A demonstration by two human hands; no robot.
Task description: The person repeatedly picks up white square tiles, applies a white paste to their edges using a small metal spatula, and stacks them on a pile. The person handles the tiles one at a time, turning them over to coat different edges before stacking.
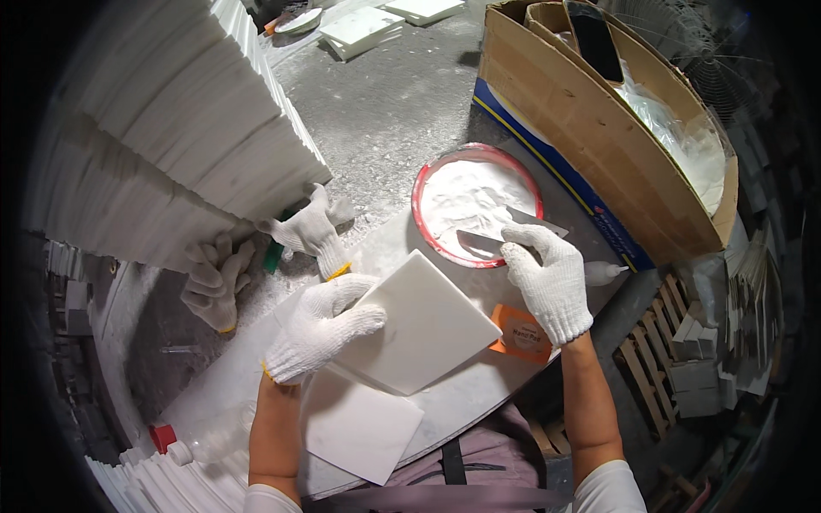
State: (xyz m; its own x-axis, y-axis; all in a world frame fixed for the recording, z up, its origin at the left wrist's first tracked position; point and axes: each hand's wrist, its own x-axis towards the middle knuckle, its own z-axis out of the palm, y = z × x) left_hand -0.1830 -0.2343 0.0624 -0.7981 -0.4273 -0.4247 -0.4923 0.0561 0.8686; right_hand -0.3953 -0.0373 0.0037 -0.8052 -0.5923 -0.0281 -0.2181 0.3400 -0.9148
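Note:
My left hand (pixel 329 329), in a white knitted glove, grips the left corner of a square white tile (pixel 432 321), thumb on its top face. The tile is tilted above the worktable (pixel 457 400). A second white tile (pixel 359 426) lies below it, partly covered. My right hand (pixel 547 278), gloved too, is closed on a thin metal scraper (pixel 481 244) at the near edge of a red-rimmed tub (pixel 419 201) of white paste (pixel 470 197). Metal shows on both sides of the fingers; whether it is one blade or two, I cannot tell.
Tall stacks of white tiles (pixel 188 111) stand at the left. Two loose gloves (pixel 312 227) lie near them. An orange packet (pixel 522 333) sits under my right wrist. A cardboard box (pixel 590 128) with a phone (pixel 594 41) on it stands at the right. A clear bottle (pixel 222 436) lies lower left.

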